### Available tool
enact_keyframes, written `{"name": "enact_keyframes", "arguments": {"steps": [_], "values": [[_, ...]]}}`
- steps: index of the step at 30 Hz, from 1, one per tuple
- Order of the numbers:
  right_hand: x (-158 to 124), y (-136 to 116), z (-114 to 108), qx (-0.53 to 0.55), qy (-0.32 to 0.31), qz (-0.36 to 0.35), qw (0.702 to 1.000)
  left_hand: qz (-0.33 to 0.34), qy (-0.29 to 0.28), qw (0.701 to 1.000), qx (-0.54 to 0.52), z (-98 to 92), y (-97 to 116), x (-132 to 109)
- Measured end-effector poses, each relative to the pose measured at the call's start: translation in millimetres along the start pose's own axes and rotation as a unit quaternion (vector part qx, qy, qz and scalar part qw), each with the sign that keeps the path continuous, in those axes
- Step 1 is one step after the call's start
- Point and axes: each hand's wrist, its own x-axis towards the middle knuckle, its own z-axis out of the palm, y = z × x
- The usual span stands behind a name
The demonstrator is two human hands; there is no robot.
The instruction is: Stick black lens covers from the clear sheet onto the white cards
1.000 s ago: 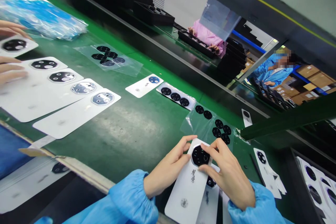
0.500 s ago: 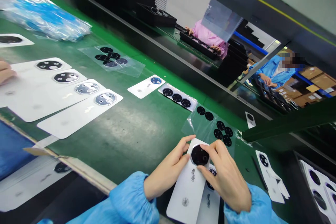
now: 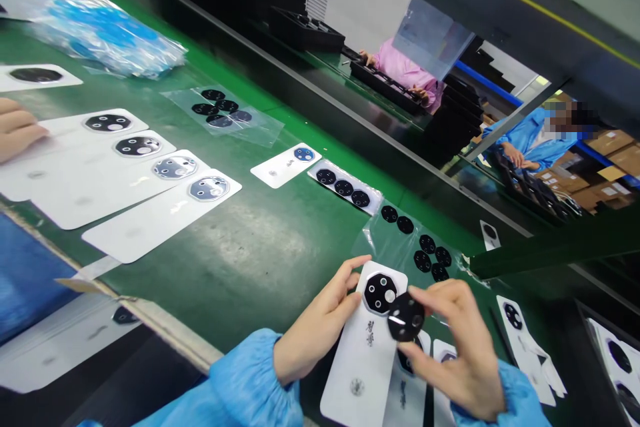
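My left hand (image 3: 323, 320) grips the upper left edge of a white panel (image 3: 357, 353), which is tilted and has black marks on its face. Near the panel's top is a black octagonal camera area (image 3: 380, 293) with several round openings. Between thumb and fingertips, my right hand (image 3: 457, 340) pinches a loose black octagonal disc (image 3: 406, 317), just right of that area and overlapping the panel's edge in view. Below my right hand, two more white panels are partly hidden.
Several white panels (image 3: 165, 213) lie on the green table (image 3: 240, 240) at left, beside another person's hand (image 3: 20, 130). Black discs (image 3: 343, 188) rest on strips and clear film ahead. A green beam (image 3: 560, 240) crosses at right. Two people sit beyond.
My right hand has moved right and lifted the black disc off the panel's camera area, uncovering the openings. Another white panel now shows below it. The whole view has shifted slightly.
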Motion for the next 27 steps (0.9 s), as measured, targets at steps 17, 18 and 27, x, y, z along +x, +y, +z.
{"name": "enact_keyframes", "arguments": {"steps": [17,18,27], "values": [[-2.4,26.7,-22.2,0.046,0.165,0.105,0.98,-0.049,0.018,0.997,-0.055,-0.6,6.5,0.5],[-1.7,27.1,-22.0,0.046,0.164,0.106,0.98,-0.048,0.017,0.997,-0.056,-0.7,6.3,0.5],[-0.6,28.7,-21.0,0.017,0.149,0.116,0.982,-0.043,0.009,0.997,-0.065,-1.2,4.6,1.1]]}}
